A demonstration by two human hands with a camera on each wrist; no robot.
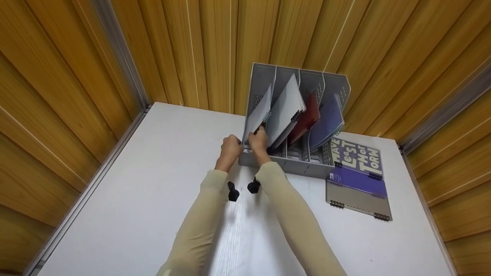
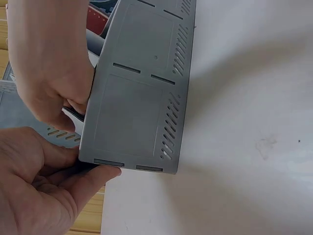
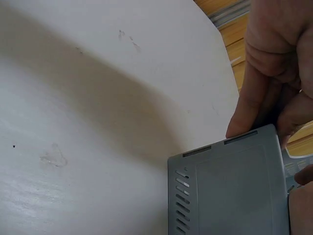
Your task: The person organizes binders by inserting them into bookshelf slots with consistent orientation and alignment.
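A grey file rack (image 1: 303,168) with upright dividers stands at the back of the white table. My left hand (image 1: 231,150) holds its front left corner; in the left wrist view, thumb and finger (image 2: 95,185) pinch that corner. My right hand (image 1: 259,142) reaches into the leftmost compartment with curled fingers, at the lower edge of a pale ring-bound notebook (image 1: 259,111). It seems to grip the notebook there, though the fingertips are mostly hidden. In the right wrist view, the rack's grey front wall (image 3: 234,181) lies below my left hand (image 3: 279,63).
Other compartments hold a white notebook (image 1: 285,107), a red notebook (image 1: 307,119) and a blue-purple notebook (image 1: 328,120). Right of the rack lie a lettered notebook (image 1: 356,155), a purple notebook (image 1: 360,182) and a grey-brown one (image 1: 356,201). Wood-panelled walls (image 1: 207,53) enclose the table.
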